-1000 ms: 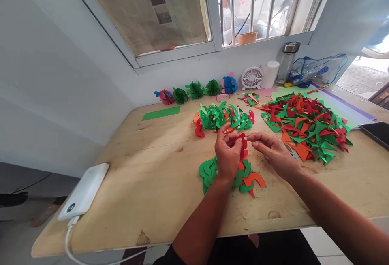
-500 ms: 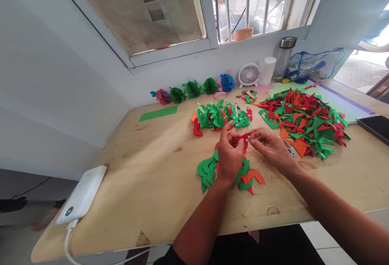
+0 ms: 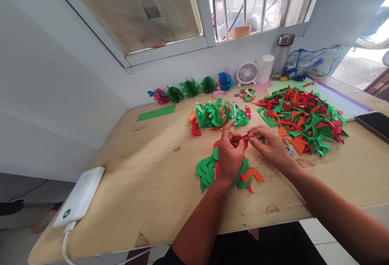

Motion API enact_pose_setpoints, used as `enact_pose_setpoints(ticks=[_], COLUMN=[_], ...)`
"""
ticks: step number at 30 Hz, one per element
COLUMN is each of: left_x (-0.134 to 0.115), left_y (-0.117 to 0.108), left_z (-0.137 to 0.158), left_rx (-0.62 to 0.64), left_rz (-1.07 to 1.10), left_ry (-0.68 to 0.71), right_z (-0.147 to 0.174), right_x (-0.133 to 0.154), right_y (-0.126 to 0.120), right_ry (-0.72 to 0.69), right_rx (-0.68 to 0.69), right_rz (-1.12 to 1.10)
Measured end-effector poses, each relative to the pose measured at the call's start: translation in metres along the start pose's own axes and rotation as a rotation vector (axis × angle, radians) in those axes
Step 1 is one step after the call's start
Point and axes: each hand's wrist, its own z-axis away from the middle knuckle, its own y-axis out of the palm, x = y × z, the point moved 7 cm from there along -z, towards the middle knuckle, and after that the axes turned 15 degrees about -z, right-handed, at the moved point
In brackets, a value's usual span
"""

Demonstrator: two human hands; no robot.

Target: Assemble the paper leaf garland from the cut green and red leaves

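Observation:
A small red paper piece (image 3: pixel 246 138) is pinched in my left hand (image 3: pixel 231 151), between thumb and fingers. My right hand (image 3: pixel 269 145) meets it from the right, thumb and fingertips closed on its edge. Beneath my left hand lies a loose heap of curved green paper cutouts (image 3: pixel 206 172), with red ones among them, partly hidden by the hand. An orange curved cutout (image 3: pixel 254 174) sticks out on the heap's right side. Just beyond my hands is a cluster of green, red and orange curled paper pieces (image 3: pixel 212 115) with small whitish patches.
A big pile of green, red and orange paper scraps (image 3: pixel 304 119) lies to the right, beside a phone (image 3: pixel 375 124). Along the wall stand folded paper figures (image 3: pixel 190 88), a small fan (image 3: pixel 247 73) and a glass bottle (image 3: pixel 280 58). A white power bank (image 3: pixel 80 196) sits at the left edge.
The red paper piece has tilted and shows a narrower face between my fingers. Both hands keep nearly the same place, while the whole view has shifted slightly.

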Motion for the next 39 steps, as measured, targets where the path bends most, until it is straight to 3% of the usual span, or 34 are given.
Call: enact_pose_setpoints(ticks=[28, 39], left_x=[0.0011, 0.0037], left_y=[0.0019, -0.0029], left_z=[0.0009, -0.0016], left_rx=[0.014, -0.032], left_rz=[0.033, 0.111], left_ry=[-0.066, -0.131], right_z=[0.0012, 0.0012], right_x=[0.0025, 0.0037], right_y=[-0.0014, -0.0091], right_ry=[-0.05, 0.083], right_rx=[-0.001, -0.111], right_rz=[0.086, 0.028])
